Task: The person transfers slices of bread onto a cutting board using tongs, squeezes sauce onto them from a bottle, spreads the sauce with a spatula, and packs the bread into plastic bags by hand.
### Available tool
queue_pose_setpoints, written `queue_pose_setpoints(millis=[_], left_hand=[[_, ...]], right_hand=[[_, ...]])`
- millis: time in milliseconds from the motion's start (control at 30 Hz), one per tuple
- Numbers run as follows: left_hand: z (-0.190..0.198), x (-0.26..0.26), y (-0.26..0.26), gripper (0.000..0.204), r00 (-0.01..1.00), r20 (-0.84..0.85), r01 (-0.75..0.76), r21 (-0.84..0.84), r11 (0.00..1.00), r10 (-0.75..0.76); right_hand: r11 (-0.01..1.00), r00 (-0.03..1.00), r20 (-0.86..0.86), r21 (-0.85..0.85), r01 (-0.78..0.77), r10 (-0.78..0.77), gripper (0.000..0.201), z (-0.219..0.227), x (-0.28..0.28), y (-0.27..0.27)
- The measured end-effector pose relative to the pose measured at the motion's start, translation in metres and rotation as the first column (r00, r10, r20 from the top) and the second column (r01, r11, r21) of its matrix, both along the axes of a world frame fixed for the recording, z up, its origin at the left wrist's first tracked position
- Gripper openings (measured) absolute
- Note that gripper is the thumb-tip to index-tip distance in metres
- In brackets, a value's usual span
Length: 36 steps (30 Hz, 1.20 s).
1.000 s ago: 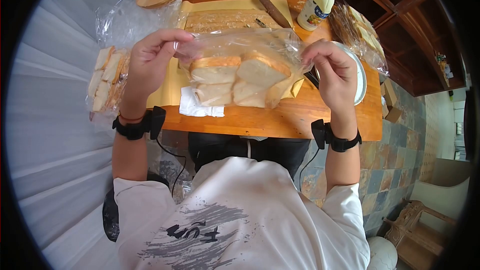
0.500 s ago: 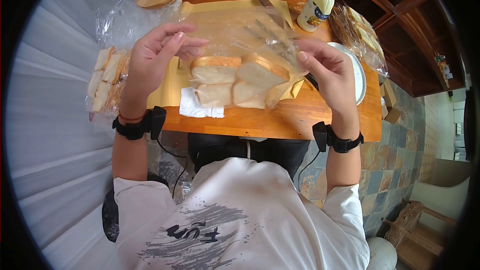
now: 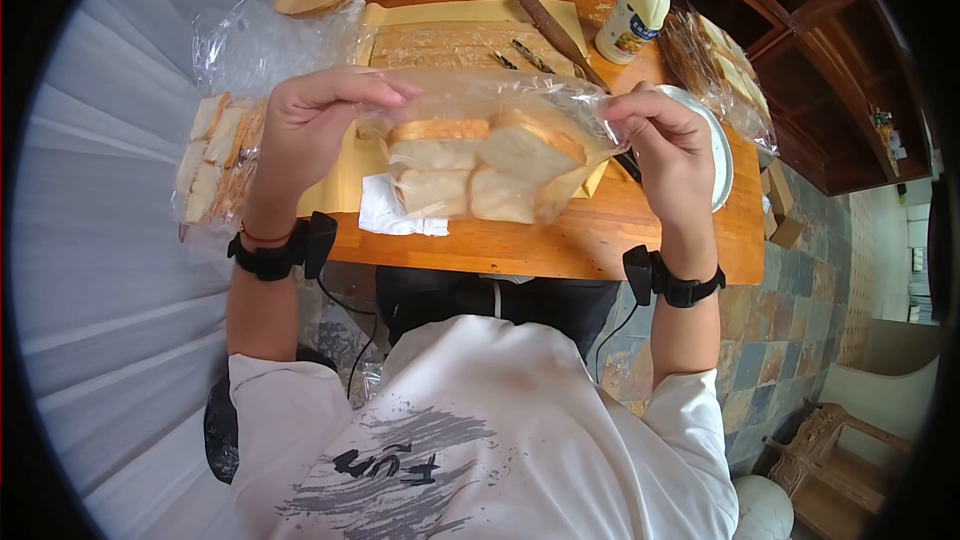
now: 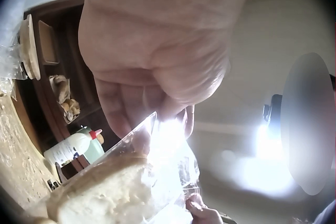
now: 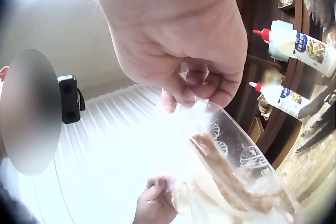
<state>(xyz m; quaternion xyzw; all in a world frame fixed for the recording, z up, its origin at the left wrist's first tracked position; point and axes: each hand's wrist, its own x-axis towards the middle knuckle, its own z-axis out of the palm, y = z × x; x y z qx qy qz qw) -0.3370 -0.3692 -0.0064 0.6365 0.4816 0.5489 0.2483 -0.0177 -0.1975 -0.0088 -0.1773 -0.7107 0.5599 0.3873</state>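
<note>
A clear plastic bag (image 3: 470, 90) hangs over the table between my two hands, with several bread sandwich pieces (image 3: 435, 152) inside it. My left hand (image 3: 312, 130) pinches the bag's upper left corner between thumb and fingers. At the opposite upper corner, my right hand (image 3: 668, 145) pinches the film with thumb and curled fingers. White printed marks show on the film (image 5: 252, 157) in the right wrist view. The cut face of one bread piece (image 4: 105, 192) presses close under the film in the left wrist view.
Behind the bag lies a crumb-covered board (image 3: 440, 40) with a brown-handled knife (image 3: 550, 25). Two sauce bottles (image 3: 632, 20) stand at the back. Bagged bread lies at left (image 3: 212, 155) and right (image 3: 735, 70). A white plate (image 3: 722, 155) sits beside my right hand, a white napkin (image 3: 385, 215) below the bag.
Half a second ago my left fingers were spread looser and the film stood higher. Now the bag's top edge is lower, my left fingers are closer together, and the bread has shifted slightly right.
</note>
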Motion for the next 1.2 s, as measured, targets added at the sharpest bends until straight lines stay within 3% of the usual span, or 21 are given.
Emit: queue_pose_setpoints(millis=[67,133,167,233,333,467,533,567,633,733,867,933,967,1033,1067,1133,1200], left_hand=[[0.002,0.002,0.000,0.029,1.000,0.010,0.018,0.005,1.000,-0.018],[0.005,0.004,-0.002,0.024,0.984,0.177,0.035,-0.089,0.995,-0.019],[0.005,0.004,-0.001,0.024,0.984,0.177,0.035,-0.089,0.995,-0.019],[0.002,0.002,0.002,0.020,0.993,0.114,0.041,0.019,0.999,-0.043],[0.001,-0.005,-0.002,0.019,1.000,-0.023,-0.021,-0.035,0.999,0.020],[0.008,0.011,-0.003,0.018,0.997,-0.024,-0.080,-0.045,0.996,0.079],[0.012,0.014,-0.005,0.013,0.996,-0.053,-0.070,-0.024,0.997,0.068],[0.012,0.013,-0.005,0.013,0.996,-0.053,-0.070,-0.024,0.997,0.069],[0.012,0.011,-0.004,0.017,0.971,-0.133,-0.216,-0.119,0.969,0.200],[0.006,0.013,-0.001,0.022,0.960,-0.111,-0.271,-0.120,0.955,0.259],[0.022,0.023,-0.004,0.022,0.949,-0.152,-0.297,-0.133,0.945,0.277],[0.019,0.017,-0.003,0.019,0.930,-0.254,-0.289,-0.063,0.955,0.265],[0.021,0.013,-0.005,0.019,0.918,-0.269,-0.319,-0.058,0.946,0.293],[0.029,0.007,-0.010,0.018,0.883,-0.395,-0.320,-0.109,0.941,0.254],[0.039,0.011,-0.013,0.015,0.891,-0.365,-0.343,-0.151,0.927,0.271],[0.051,0.006,-0.020,0.014,0.867,-0.379,-0.384,-0.095,0.918,0.323],[0.059,-0.006,-0.026,0.013,0.851,-0.384,-0.403,-0.043,0.914,0.358]], right_hand=[[1.000,1.000,-0.026,-0.003,-0.015,0.015,0.022,-0.002,0.001,0.000],[0.993,0.999,-0.036,-0.121,0.017,-0.021,0.020,0.000,0.001,-0.004],[0.993,0.999,-0.036,-0.121,0.016,-0.021,0.020,0.000,0.001,-0.003],[0.997,0.996,-0.085,-0.074,-0.037,0.031,0.018,-0.002,0.002,0.000],[0.999,0.995,-0.090,0.020,-0.032,0.034,0.016,-0.006,0.004,0.003],[0.993,0.996,-0.069,0.115,-0.041,0.049,0.014,-0.003,0.006,-0.001],[0.991,0.999,0.043,0.135,-0.010,0.004,0.007,0.005,0.006,-0.008],[0.991,0.999,0.043,0.135,-0.010,0.005,0.007,0.005,0.005,-0.009],[0.987,0.981,0.167,0.142,0.077,-0.101,0.002,0.005,0.001,-0.010],[0.996,0.993,0.072,0.006,0.089,-0.089,0.008,0.005,-0.006,-0.010],[0.999,0.996,0.078,-0.006,0.032,-0.031,0.011,0.016,-0.005,-0.014],[0.985,0.934,0.342,0.165,0.050,-0.104,0.014,0.021,-0.003,-0.012],[0.978,0.921,0.381,0.209,-0.004,-0.077,0.014,0.030,-0.003,-0.013],[0.955,0.899,0.416,0.296,0.007,-0.136,0.010,0.039,-0.006,-0.013],[0.937,0.899,0.407,0.349,0.009,-0.161,0.009,0.044,-0.009,-0.015],[0.863,0.898,0.384,0.505,-0.012,-0.212,0.006,0.059,-0.018,-0.019],[0.865,0.904,0.370,0.502,-0.001,-0.214,0.005,0.076,-0.034,-0.024]])
